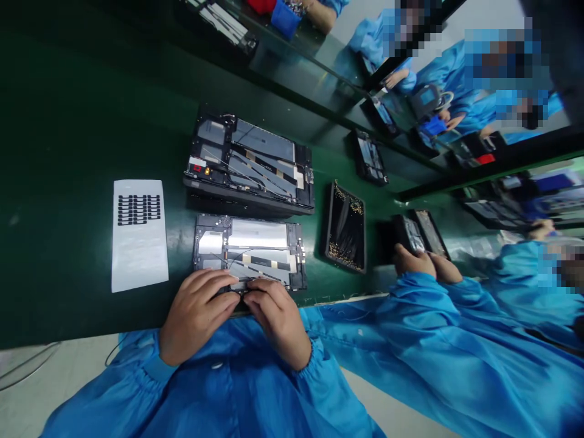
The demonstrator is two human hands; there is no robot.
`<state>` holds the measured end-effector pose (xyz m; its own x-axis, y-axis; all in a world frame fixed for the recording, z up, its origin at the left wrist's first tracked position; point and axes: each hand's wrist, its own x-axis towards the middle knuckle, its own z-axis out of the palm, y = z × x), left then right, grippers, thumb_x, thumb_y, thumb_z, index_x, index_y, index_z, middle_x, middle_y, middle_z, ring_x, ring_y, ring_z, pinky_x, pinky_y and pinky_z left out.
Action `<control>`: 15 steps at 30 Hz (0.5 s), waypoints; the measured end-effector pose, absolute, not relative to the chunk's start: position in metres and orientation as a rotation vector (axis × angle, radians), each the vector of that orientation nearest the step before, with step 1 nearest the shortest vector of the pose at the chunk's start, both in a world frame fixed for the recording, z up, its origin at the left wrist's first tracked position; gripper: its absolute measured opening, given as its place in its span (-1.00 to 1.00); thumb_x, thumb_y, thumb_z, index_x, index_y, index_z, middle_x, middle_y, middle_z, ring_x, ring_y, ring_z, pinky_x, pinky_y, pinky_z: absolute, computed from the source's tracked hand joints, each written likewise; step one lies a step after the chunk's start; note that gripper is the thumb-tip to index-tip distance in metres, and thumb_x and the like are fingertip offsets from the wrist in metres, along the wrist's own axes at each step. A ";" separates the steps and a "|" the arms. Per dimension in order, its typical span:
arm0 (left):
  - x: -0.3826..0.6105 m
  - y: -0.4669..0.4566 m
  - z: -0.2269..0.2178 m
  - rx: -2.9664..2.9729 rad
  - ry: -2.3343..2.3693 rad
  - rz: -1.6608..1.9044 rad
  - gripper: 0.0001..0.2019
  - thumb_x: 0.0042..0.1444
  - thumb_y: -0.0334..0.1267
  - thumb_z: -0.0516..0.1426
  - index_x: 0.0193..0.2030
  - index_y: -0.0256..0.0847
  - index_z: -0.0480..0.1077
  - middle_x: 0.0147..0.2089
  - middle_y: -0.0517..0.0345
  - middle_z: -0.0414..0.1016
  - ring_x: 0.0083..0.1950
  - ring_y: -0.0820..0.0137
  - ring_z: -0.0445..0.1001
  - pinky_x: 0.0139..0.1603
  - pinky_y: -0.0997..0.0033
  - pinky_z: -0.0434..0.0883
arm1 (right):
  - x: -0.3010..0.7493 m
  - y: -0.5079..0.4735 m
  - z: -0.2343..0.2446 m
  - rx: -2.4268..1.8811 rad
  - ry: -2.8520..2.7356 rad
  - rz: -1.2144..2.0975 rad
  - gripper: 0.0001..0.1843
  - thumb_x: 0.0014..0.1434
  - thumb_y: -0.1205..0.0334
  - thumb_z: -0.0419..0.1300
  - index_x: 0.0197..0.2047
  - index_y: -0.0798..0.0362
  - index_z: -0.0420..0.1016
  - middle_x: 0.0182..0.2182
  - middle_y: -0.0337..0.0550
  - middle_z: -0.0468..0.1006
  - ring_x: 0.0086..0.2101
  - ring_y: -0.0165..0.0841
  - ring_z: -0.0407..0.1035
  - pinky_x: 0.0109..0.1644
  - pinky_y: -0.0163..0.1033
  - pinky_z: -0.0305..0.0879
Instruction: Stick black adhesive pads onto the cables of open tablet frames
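At the lower centre of the frame, a flat, rectangular, black-framed device housing with silver metal panels [258,234] is lying open-faced on a dark green, smooth tabletop [68,255]. The person's bare left hand [198,310] is bending over the housing's near edge from the lower left, its fingers curling and its fingertips touching down there. The bare right hand [278,319] is meeting it from the lower right, its fingers bunching close together at the same edge. The fingertips of both hands are almost touching; whether they are pinching anything small between them, I cannot tell, since the fingers are covering that spot.

Just above, at the upper centre, a thick stack of similar black-and-grey housings [264,158] is sitting. At the left of the frame, a white rectangular paper sheet [139,255] is bearing rows of small black dumbbell-shaped pieces [139,210]. Right of centre, a black rectangular tray [327,234] is holding thin black cables with gold-coloured ends [347,225]. Farther right, a blue-sleeved co-worker's hands [415,261] are handling a dark rectangular unit [412,234].
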<state>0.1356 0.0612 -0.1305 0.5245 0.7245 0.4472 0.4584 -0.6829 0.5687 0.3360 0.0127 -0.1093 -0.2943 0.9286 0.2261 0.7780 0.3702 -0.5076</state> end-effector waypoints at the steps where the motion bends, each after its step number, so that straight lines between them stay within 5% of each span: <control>1: 0.136 0.061 -0.131 2.388 0.976 0.957 -0.90 0.30 -0.37 0.15 -0.17 -0.14 0.50 0.05 0.12 0.59 0.15 0.25 0.50 0.24 0.09 0.38 | 0.339 0.012 -0.111 -1.451 -2.087 0.442 -0.86 0.41 0.36 0.13 -0.02 0.01 0.45 -0.07 -0.04 0.54 -0.05 -0.25 0.45 0.02 -0.12 0.46; 15: 0.141 0.057 -0.132 2.404 1.033 0.990 -0.95 0.25 -0.37 0.21 -0.19 -0.16 0.50 -0.05 0.12 0.61 0.12 0.23 0.52 0.26 0.06 0.38 | 0.339 0.012 -0.116 -1.469 -2.040 0.411 -0.88 0.39 0.38 0.16 -0.04 0.04 0.47 -0.14 -0.06 0.56 -0.10 -0.27 0.44 -0.05 -0.13 0.41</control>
<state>0.1412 0.0574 -0.1322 0.4924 0.7354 0.4656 0.4963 -0.6767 0.5438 0.3388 0.0123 -0.1162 -0.2204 0.9350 0.2778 0.7542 0.3440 -0.5593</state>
